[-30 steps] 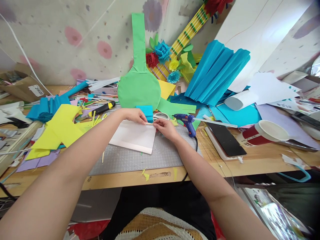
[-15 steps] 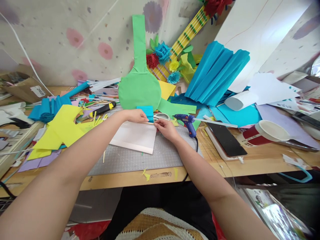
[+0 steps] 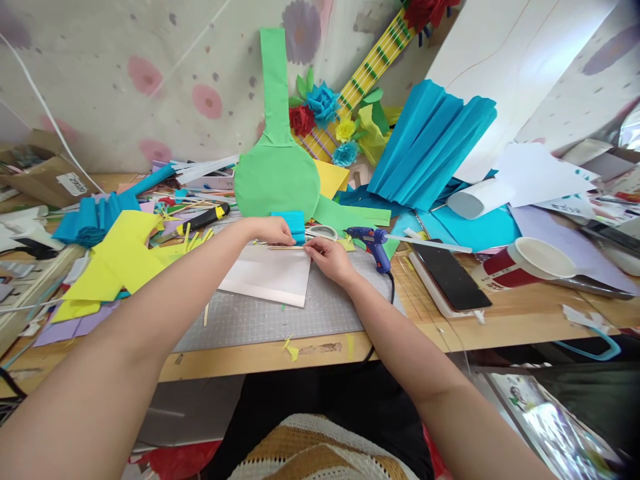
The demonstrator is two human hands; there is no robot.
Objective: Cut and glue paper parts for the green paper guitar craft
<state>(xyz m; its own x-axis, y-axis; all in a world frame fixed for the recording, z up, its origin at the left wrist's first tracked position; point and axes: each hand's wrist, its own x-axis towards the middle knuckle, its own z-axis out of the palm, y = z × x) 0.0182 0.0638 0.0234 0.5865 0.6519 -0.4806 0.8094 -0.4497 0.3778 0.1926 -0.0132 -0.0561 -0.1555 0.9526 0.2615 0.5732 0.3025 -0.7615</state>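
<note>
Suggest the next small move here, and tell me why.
Probably ease the thin stick flush with the white sheet's far edge: it lies along that edge, the right grip appears to pinch its right end, and the left grip is close beside it, seemingly placed to help. How exactly it lines up is too small to tell.

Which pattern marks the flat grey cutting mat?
The flat grey cutting mat bears a pale square grid, shown in the head view.
</note>
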